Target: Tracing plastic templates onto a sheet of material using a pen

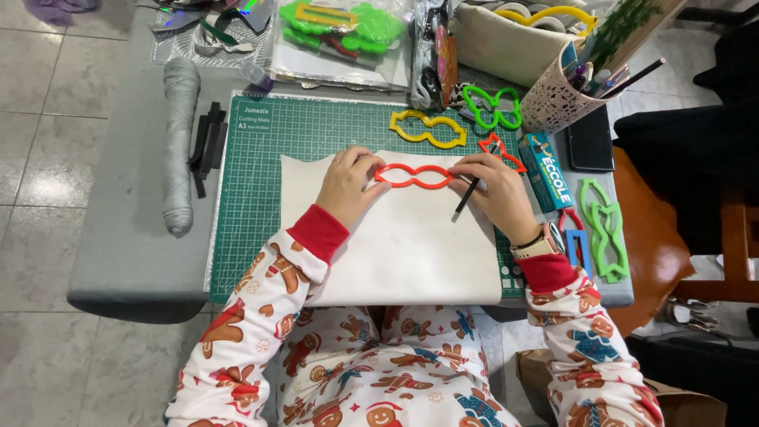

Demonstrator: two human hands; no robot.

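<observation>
A red bow-shaped plastic stencil (413, 175) lies on a cream sheet of material (403, 245) spread over a green cutting mat (253, 190). My left hand (348, 183) presses the stencil's left end with its fingertips. My right hand (496, 190) rests on the stencil's right end and holds a black pencil (468, 194), its tip pointing down onto the sheet. Both sleeves carry a gingerbread pattern with red cuffs, and a watch sits on my right wrist.
Beyond the sheet lie a yellow stencil (427, 129), a green butterfly-like stencil (492, 107) and a small red one (500, 150). A teal glue box (547, 170), green stencils (605, 229), a pen cup (557, 95) and a dark phone (591, 138) sit right. A grey roll (180, 142) lies left.
</observation>
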